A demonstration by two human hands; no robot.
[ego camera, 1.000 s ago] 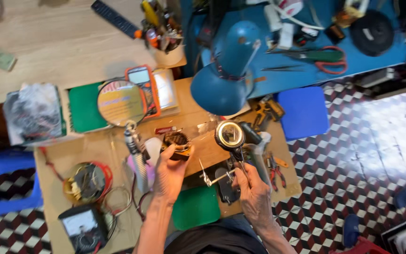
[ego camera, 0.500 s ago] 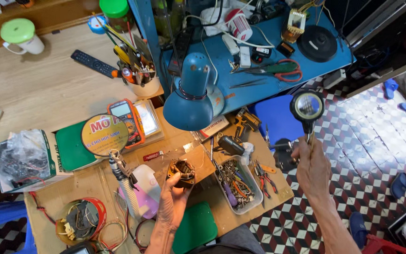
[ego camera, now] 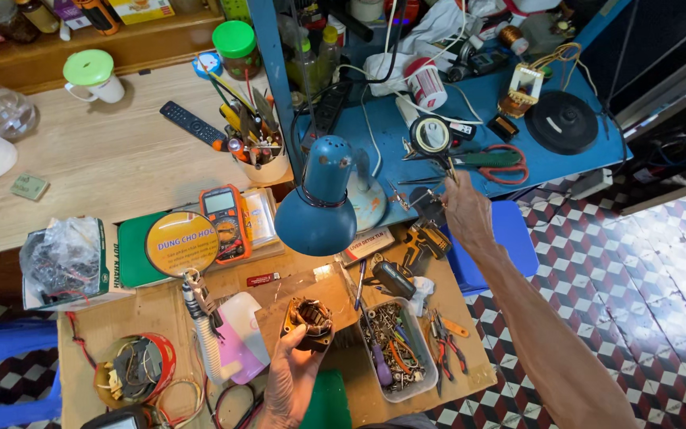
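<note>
Left hand [ego camera: 287, 381] wrist and forearm beyond bottom edge

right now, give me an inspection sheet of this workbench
surface: wooden bench and blue table, both crowded
job's things: left hand grips copper-wound motor stator; right hand holds round magnifier over the blue table
clutter: blue desk lamp, orange multimeter, tray of screws, red-handled scissors, tool cup
fingers: wrapped on both items
cables: white cords, wire coils
surroundings: chequered tile floor, blue stool

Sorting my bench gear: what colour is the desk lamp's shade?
The desk lamp's shade is blue, a dusty mid-blue; the head view shows it best.
</note>
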